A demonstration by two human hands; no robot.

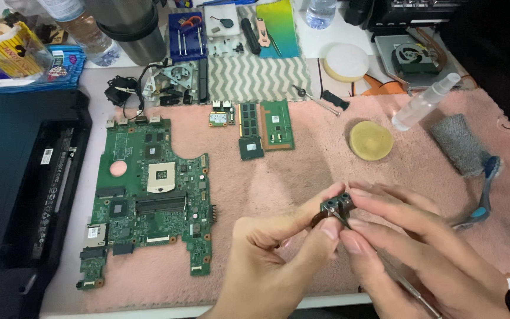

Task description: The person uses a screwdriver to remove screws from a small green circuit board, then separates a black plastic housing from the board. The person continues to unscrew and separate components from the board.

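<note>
Two hands meet low in the view, at about five o'clock from the green motherboard (149, 201), and between them sits a small dark connector block (336, 205) with two round sockets. The left hand (273, 260) comes up from the bottom edge, its fingers curled nearly closed, thumb and forefinger pinched on the block's left side. The right hand (420, 248) reaches in from four o'clock, fingers bent and closed around a thin metal tool (408, 286); the tool's tip lies against the underside of the block, and its shaft runs down toward the lower right corner. The block is lifted clear of the pink cloth mat (302, 171). At twelve o'clock from the hands lie two green memory modules (265, 127); at one o'clock a round yellow sponge pad (371, 140), and farther out a clear spray bottle (425, 101). At three o'clock rests a blue toothbrush (484, 192)
</note>
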